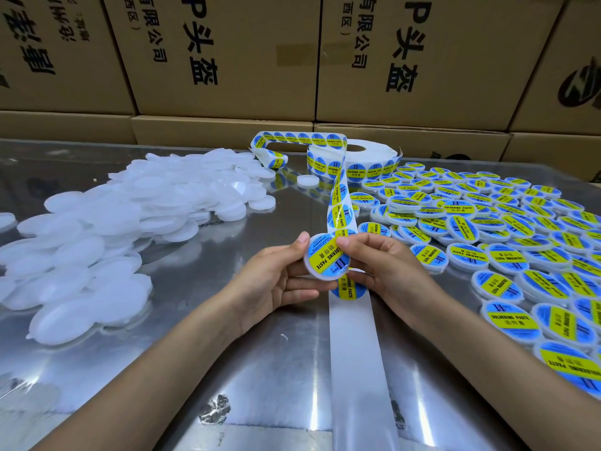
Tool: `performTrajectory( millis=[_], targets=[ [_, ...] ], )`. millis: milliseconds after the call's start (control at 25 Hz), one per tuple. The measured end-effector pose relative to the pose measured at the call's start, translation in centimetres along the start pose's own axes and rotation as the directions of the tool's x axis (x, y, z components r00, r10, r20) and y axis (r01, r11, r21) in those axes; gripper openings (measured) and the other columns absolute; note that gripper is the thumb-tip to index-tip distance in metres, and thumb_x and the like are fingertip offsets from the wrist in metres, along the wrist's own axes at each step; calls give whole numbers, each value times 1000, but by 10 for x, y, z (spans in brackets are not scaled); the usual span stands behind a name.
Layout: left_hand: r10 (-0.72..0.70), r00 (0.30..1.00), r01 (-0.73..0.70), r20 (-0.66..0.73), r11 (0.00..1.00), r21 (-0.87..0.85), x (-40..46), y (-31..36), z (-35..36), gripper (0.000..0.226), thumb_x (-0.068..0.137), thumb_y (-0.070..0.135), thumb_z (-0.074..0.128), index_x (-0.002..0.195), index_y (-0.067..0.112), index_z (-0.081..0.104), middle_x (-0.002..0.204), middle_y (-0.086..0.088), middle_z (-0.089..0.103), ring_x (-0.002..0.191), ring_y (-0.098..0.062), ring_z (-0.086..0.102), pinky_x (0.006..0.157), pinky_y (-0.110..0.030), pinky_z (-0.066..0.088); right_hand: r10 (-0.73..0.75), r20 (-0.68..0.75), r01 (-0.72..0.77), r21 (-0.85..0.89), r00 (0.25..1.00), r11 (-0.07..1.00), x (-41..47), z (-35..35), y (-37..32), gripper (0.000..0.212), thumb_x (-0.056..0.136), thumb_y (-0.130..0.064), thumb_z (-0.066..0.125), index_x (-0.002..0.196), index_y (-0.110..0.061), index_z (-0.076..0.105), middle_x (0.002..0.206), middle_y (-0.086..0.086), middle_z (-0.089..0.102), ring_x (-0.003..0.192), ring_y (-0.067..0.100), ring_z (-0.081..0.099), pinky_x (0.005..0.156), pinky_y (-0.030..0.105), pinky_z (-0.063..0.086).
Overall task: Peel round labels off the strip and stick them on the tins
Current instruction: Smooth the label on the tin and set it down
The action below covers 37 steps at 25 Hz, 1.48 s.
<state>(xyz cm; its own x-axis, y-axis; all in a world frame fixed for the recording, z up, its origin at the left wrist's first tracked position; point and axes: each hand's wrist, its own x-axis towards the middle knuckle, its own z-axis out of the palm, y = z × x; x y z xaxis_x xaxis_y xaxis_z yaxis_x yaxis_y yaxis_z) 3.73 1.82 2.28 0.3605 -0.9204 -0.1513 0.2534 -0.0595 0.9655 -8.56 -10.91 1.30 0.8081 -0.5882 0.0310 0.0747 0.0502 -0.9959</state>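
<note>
Left hand [276, 275] grip holds tin [327, 257] tilted up for label [328, 255]; right hand [380, 262] grip pinches tin rim, thumb smoothing label; strip [340, 209] behind.

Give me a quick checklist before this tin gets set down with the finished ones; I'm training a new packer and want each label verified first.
1. Tin held securely: ok, the left hand and right hand both grip its rim.
2. Label on the tin's face: ok, it covers most of the lid.
3. Label pressed flat at the edges: cannot tell, fingers hide part of the rim.
4. Next label on the strip ready: ok, more labels run up toward the roll.
5. Room in the labelled pile on the right: ok.
6. Blank tins left to do: ok, a heap lies on the left.
</note>
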Motion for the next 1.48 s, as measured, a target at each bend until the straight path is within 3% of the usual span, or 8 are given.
performTrajectory(
  millis=[200,360,520,760,840,1000,1240,1480],
  targets=[
    [-5,1000,5,3,999,-50,0,0,1,35,88,43,47,93,17,71,89,-10,75,78,-19,73,55,-18,55,-82,-82,77,-53,993,996,2,3,0,17,63,-38,75,67,-22,70,81,1,72,80,13,63,75,30,49],
    [-1,1000,0,-2,997,-75,1,-1,1,33,89,41,47,93,18,72,90,-9,75,79,-19,73,55,-18,55,-275,-116,252,-182,954,951,3,7,3,10,80,-12,71,73,-16,66,71,-4,70,66,4,64,61,15,49],
    [8,1000,-9,-3,995,-97,1,-1,1,34,91,40,46,96,17,71,93,-8,74,80,-19,73,54,-17,54,-415,-94,364,-333,905,870,3,13,4,10,85,-12,68,87,-19,62,78,-1,67,73,10,64,72,28,53],
    [17,999,-14,28,996,-88,0,-2,2,35,89,43,47,96,18,71,93,-6,75,82,-17,72,55,-18,54,-274,-54,246,-300,960,922,0,9,0,78,64,-46,71,135,-31,44,84,10,68,74,17,63,74,23,52],
    [22,998,-18,52,997,-80,1,-4,4,37,86,45,48,96,18,71,93,-5,74,81,-15,72,60,-18,54,-244,16,238,-301,970,924,-1,15,4,81,56,-44,77,129,-24,51,87,-7,71,75,7,65,70,18,53],
    [29,996,-22,85,997,-78,2,-6,7,40,79,47,51,96,17,70,87,-4,74,77,-13,72,59,-19,54,-346,-8,313,-411,938,857,3,20,8,33,66,-30,83,86,-12,64,66,-9,63,58,2,55,56,16,45],
    [20,993,-9,116,996,-91,4,-6,7,45,77,54,47,90,23,77,95,-7,74,87,-18,72,58,-19,54,-469,-52,363,-560,882,745,2,19,4,59,80,-59,57,73,0,57,66,17,57,61,27,51,61,43,46],
    [223,967,-236,123,966,106,3,-13,11,21,77,31,74,95,20,73,94,-6,74,85,-15,71,70,-19,54,-493,-135,345,-559,859,754,3,17,6,49,89,-54,34,52,-21,35,44,-10,41,44,5,37,49,27,30]
  ],
)
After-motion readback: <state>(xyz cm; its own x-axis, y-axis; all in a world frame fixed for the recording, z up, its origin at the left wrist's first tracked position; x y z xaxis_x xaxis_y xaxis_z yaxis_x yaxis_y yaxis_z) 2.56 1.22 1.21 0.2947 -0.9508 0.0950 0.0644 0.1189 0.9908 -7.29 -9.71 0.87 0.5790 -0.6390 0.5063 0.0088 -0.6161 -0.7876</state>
